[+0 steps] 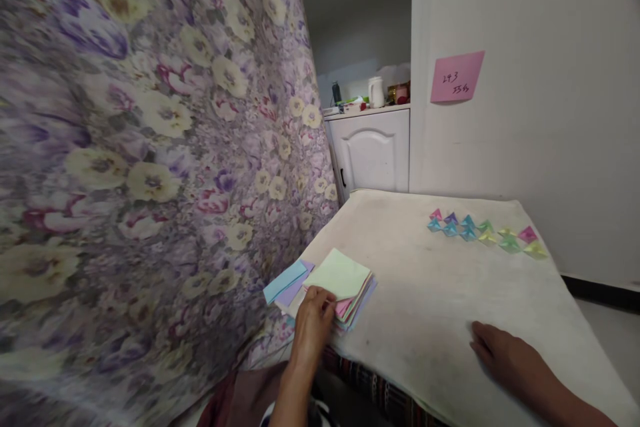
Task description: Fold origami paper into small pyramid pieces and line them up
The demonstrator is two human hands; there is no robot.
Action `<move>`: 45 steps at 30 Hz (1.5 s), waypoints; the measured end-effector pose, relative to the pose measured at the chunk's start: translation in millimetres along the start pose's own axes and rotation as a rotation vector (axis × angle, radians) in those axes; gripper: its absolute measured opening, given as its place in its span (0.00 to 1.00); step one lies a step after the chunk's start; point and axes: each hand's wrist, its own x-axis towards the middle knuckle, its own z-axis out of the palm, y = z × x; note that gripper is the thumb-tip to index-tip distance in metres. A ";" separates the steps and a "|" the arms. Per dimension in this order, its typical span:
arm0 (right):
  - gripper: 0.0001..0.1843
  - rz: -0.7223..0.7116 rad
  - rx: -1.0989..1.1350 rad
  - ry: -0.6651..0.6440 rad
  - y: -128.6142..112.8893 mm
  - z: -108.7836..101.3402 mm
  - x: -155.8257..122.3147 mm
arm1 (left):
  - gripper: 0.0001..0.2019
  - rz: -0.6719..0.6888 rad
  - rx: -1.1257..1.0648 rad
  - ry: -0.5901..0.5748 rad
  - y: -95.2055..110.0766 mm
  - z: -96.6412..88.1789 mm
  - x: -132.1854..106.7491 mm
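Grubby white desk (430, 300): my left hand (314, 312) curls onto pastel paper stack (343, 277), green sheet topmost, grip unclear; right hand (500, 350) flat, empty.

Stack of pastel paper squares (340, 273)
It lies flat near the left edge of the table (425, 307), pale green sheet on top (pink, blue and lilac edges fan out beneath), slightly askew.

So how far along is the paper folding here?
Done: a row of folded coloured pieces lies at the far side of the table. In hand: the left hand rests on the near edge of the stack of flat coloured sheets; the right hand lies empty on the table. Left: the stack looks thick, so many sheets look unfolded.
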 end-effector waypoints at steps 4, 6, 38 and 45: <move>0.15 -0.012 0.000 0.009 1.1 2.3 0.3 | 0.07 -0.005 -0.035 0.053 1.0 0.2 4.2; 0.14 -0.009 0.001 0.012 0.9 2.6 0.3 | 0.07 -0.015 -0.056 0.100 1.7 -0.1 6.9; 0.25 0.215 1.128 -0.213 -28.5 -55.2 7.4 | 0.07 0.387 -0.385 0.072 102.8 47.6 -6.1; 0.35 0.280 1.895 -0.319 -25.9 -98.8 2.0 | 0.10 0.632 -0.452 -0.219 135.5 73.0 -23.3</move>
